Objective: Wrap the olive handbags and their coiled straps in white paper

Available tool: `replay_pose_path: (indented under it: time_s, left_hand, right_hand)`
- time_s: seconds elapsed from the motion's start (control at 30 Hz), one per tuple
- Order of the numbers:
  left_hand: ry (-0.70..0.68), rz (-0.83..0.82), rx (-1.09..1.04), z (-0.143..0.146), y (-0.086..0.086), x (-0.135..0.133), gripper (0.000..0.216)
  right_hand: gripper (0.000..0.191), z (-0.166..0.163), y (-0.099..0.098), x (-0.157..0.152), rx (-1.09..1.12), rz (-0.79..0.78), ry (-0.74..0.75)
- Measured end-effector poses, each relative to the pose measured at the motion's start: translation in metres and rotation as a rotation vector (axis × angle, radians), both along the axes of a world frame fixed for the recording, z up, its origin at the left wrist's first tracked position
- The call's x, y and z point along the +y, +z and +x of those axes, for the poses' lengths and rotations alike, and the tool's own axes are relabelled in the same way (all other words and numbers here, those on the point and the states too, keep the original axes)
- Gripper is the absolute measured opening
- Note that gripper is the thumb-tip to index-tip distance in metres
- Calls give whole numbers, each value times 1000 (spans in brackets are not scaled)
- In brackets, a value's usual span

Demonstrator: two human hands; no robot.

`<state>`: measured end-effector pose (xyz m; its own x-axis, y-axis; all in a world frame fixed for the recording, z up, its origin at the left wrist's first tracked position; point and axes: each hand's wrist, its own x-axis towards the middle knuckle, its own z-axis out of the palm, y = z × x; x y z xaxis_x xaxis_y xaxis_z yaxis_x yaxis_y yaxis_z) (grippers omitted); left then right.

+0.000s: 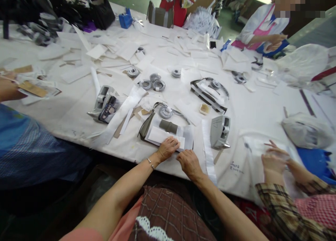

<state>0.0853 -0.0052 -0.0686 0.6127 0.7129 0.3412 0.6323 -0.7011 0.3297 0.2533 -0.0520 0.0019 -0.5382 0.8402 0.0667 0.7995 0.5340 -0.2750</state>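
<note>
An olive-grey bag [146, 128] lies on its side at the table's near edge. On it are a white paper sheet [162, 135], a clear plastic sleeve [188, 133], a small olive fabric piece [168, 126] and a coiled grey strap [165, 112]. My left hand [168, 149] rests across the white sheet, its fingers stretched out and lying flat. Close beside it, my right hand [189, 163] is closed at the bag's near right corner. Its fingers curl inward, and what lies between the fingertips is hidden.
Grey tape dispensers stand left [104, 103] and right [219, 132] of the bag. Farther back lie another bag [208, 94], several coiled straps [155, 82] and scattered papers [126, 50]. Co-workers' hands are at the left [9, 85] and right [275, 160].
</note>
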Motion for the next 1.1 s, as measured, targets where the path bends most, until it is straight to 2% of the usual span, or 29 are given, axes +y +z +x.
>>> replay_pose_path:
  time_s: [0.1, 0.27, 0.43, 0.63, 0.73, 0.8, 0.97, 1.1]
  left_hand:
    - [-2, -42, -35, -3, 5, -2, 25]
    - [-18, -217, -134, -11, 24, -8, 28]
    - [208, -302, -101, 2, 30, -9, 9]
    - [283, -211, 14, 16, 20, -6, 11]
    - [292, -191, 49, 14, 22, -6, 15]
    - [251, -172, 55, 10, 27, -7, 17]
    - [-7, 2, 126, -3, 37, -24, 30]
    - [64, -23, 250, -2, 36, -40, 39]
  right_hand:
    - [18, 3, 8, 31, -57, -66, -58]
    - [13, 2, 9, 63, -26, -364, -192]
    - [13, -1, 13, 76, 27, -554, -264]
    - [11, -1, 5, 79, 55, -558, -308]
    - [8, -2, -2, 81, 59, -557, -346]
    - [7, -3, -3, 83, 62, -561, -365]
    - [8, -2, -3, 87, 81, -571, -406]
    - [13, -5, -8, 89, 110, -559, -460]
